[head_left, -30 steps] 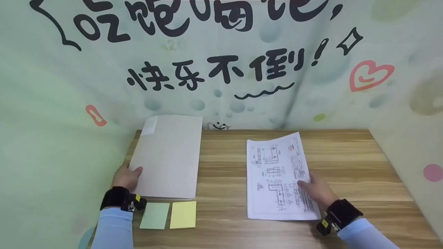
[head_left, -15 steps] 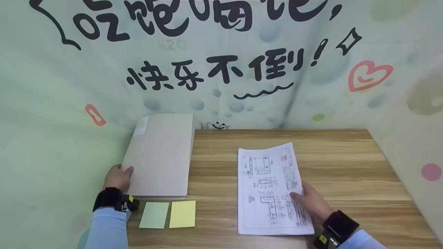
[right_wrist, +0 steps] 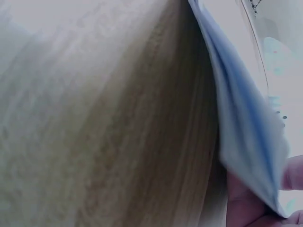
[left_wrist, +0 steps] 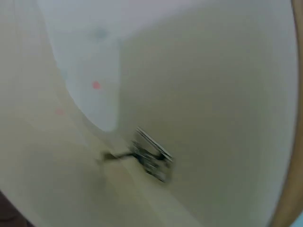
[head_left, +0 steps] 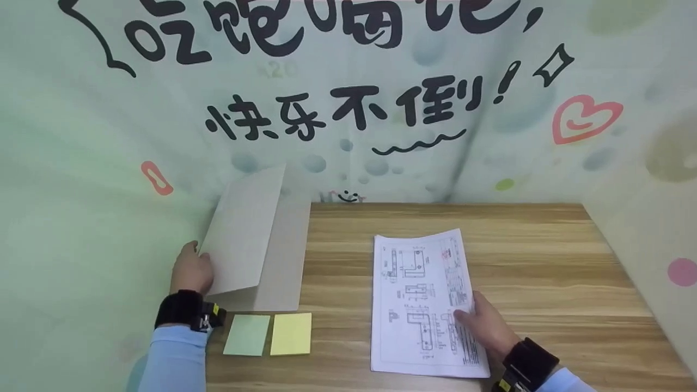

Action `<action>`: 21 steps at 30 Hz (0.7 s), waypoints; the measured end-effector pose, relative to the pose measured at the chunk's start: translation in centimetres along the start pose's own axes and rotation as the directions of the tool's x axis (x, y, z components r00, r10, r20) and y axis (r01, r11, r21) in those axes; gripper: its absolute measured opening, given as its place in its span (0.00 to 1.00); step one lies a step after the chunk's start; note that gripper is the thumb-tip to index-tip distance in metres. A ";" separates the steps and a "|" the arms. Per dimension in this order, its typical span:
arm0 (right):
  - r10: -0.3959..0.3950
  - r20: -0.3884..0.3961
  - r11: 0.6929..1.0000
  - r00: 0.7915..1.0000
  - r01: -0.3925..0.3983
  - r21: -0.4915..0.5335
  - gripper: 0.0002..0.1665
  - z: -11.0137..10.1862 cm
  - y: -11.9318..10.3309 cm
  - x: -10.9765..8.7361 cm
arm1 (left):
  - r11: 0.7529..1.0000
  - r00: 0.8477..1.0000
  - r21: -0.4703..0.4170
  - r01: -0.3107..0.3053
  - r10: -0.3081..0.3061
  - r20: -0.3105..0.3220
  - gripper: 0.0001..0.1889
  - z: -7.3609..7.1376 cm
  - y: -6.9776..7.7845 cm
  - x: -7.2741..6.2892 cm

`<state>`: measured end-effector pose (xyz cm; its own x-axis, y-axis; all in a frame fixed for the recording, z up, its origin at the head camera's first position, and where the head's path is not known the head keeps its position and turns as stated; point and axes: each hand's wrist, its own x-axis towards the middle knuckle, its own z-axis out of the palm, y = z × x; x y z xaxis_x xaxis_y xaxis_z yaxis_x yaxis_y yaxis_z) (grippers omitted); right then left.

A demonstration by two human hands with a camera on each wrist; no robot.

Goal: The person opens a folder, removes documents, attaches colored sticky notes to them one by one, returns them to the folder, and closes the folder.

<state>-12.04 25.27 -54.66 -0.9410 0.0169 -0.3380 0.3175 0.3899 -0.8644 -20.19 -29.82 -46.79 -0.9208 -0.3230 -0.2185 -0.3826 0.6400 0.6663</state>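
Observation:
A grey cardboard folder [head_left: 245, 234] stands partly open at the left of the table, its front cover raised at the right side. My left hand [head_left: 191, 270] holds it by the left edge, thumb against the cover. Inside, the left wrist view shows a metal clip [left_wrist: 152, 160], slightly blurred. With my right hand [head_left: 488, 324] I pinch the right edge of a stack of papers [head_left: 400, 340] printed with technical drawings. In the right wrist view the thumb and fingers grip the stack's corner [right_wrist: 255, 165], and its layered edges show above the wood.
A green sticky-note pad [head_left: 246, 335] and a yellow one [head_left: 291, 334] lie side by side just in front of the folder. Printed cloth walls [head_left: 348, 174] enclose the wooden table [head_left: 544, 261] at the back and sides.
The folder, at first shut, shifted left and then its cover swung up. The papers moved left and nearer to me with my right hand.

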 end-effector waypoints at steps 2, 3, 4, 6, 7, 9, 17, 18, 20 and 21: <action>-0.003 -0.011 1.000 1.000 0.003 -0.006 0.32 0.0 0.0 -0.1 | 0.997 0.996 0.014 -0.076 0.077 -0.041 0.29 0.4 2.0 -1.1; -0.002 -0.015 1.000 1.000 0.002 -0.008 0.32 0.0 0.0 -0.1 | 0.992 0.990 0.023 -0.126 0.128 -0.067 0.29 0.6 3.1 -1.7; -0.001 -0.017 1.000 1.000 0.001 -0.013 0.32 0.1 0.0 -0.1 | 0.982 0.977 0.029 -0.186 0.188 -0.102 0.28 1.0 4.3 -2.5; -0.002 -0.028 1.000 1.000 0.001 -0.025 0.32 0.1 0.1 -0.2 | 0.945 0.928 0.049 -0.324 0.327 -0.180 0.26 2.0 6.7 -4.2; -0.002 -0.036 1.000 0.999 0.001 -0.030 0.31 0.2 0.1 -0.2 | 0.916 0.892 0.069 -0.395 0.401 -0.210 0.25 2.6 7.8 -5.1; -0.012 -0.045 0.999 0.999 0.010 -0.049 0.31 0.3 0.1 -0.3 | 0.845 0.810 0.104 -0.524 0.532 -0.246 0.22 4.3 9.9 -6.8; -0.035 -0.052 0.997 0.998 0.032 -0.069 0.28 1.0 -0.1 -0.8 | 0.700 0.718 0.183 -0.691 0.693 0.062 0.16 14.4 11.8 -11.9; -0.039 -0.049 0.997 0.998 0.036 -0.070 0.27 1.1 -0.2 -0.8 | 0.702 0.727 0.199 -0.684 0.676 0.117 0.16 15.7 11.6 -12.3; -0.047 -0.044 0.995 0.998 0.043 -0.088 0.28 1.4 -0.3 -0.9 | 0.697 0.740 0.249 -0.672 0.637 0.215 0.17 18.1 11.1 -12.9; -0.050 -0.040 0.994 0.998 0.046 -0.098 0.28 1.5 -0.4 -1.0 | 0.694 0.747 0.277 -0.664 0.614 0.255 0.18 19.1 10.9 -13.1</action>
<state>-11.08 23.74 -54.51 -0.9597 0.0345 -0.2788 0.2607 0.4788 -0.8383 -13.74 -5.28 -50.32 -0.9422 0.3290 0.0642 0.3255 0.8522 0.4097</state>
